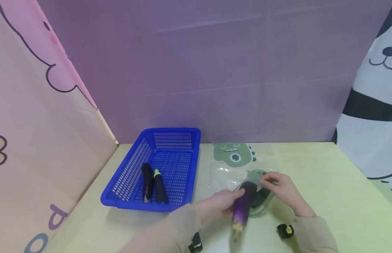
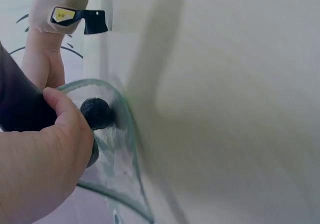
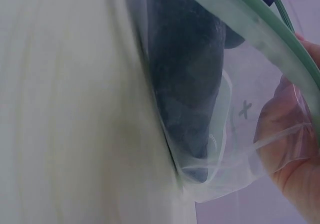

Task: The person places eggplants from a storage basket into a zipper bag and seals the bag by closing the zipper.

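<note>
Left hand (image 1: 219, 203) curled round an eggplant (image 1: 241, 209), thumb on top. Skin near-black at the blunt far end, brighter violet lower down, tan stem end toward the person. Far end at the mouth of a clear, green-rimmed bag (image 1: 223, 179); cannot tell if inside. Right hand (image 1: 282, 191) pinches the bag's edge, thumb to fingertips. Dark vegetable (image 1: 260, 198) within.

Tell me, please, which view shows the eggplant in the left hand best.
The head view: it shows the eggplant from dark end to pale end, gripped by the left hand. The left wrist view shows only a dark part, cut by the frame; the right wrist view, apparently only a dark bit at the top.
</note>
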Demonstrator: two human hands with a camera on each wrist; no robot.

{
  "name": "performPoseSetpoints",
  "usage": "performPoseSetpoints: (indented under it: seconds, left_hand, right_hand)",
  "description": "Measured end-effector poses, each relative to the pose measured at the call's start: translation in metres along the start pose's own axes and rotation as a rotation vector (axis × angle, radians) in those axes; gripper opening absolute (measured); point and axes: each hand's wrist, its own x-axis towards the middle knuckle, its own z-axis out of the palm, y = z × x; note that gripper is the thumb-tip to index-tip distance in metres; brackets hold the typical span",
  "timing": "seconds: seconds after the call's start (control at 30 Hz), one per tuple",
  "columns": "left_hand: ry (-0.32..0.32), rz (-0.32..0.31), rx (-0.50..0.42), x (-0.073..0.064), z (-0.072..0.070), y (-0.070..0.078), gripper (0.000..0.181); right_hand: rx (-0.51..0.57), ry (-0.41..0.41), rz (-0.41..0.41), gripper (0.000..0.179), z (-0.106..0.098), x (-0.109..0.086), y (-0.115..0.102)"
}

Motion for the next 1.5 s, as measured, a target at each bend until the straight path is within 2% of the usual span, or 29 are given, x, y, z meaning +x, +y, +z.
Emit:
performPoseSetpoints:
  seconds: [0.2,0.4,0.63,0.87,1.0,1.23,1.5]
  left_hand:
    - [-0.069,-0.027,-0.215,0.000,0.000,-0.005,0.060]
    - [-0.109,-0.051,-0.325,0.004,-0.002,-0.008,0.061]
    - [-0.154,-0.053,-0.356,0.011,-0.003,-0.013,0.060]
    - [-0.113,-0.073,-0.421,0.012,-0.001,-0.016,0.065]
    - [-0.092,-0.061,-0.426,0.013,0.000,-0.016,0.063]
    - [-0.171,0.003,-0.439,0.015,0.001,-0.016,0.056]
    - [-0.184,-0.019,-0.454,0.013,-0.001,-0.016,0.060]
  right_hand:
    - [0.010,-0.006,0.004,0.004,0.000,-0.001,-0.001]
    - [0.005,-0.006,0.006,0.005,-0.001,-0.001,0.000]
    - [-0.005,0.002,-0.012,0.004,-0.001,-0.001,0.001]
    - [0.000,0.030,-0.046,0.008,0.000,-0.001,0.001]
    - [-0.001,0.034,-0.048,0.007,0.000,0.000,0.002]
    - [-0.003,0.021,-0.032,0.007,0.000,0.000,0.003]
    - [-0.010,0.019,-0.014,0.004,-0.001,0.000,0.003]
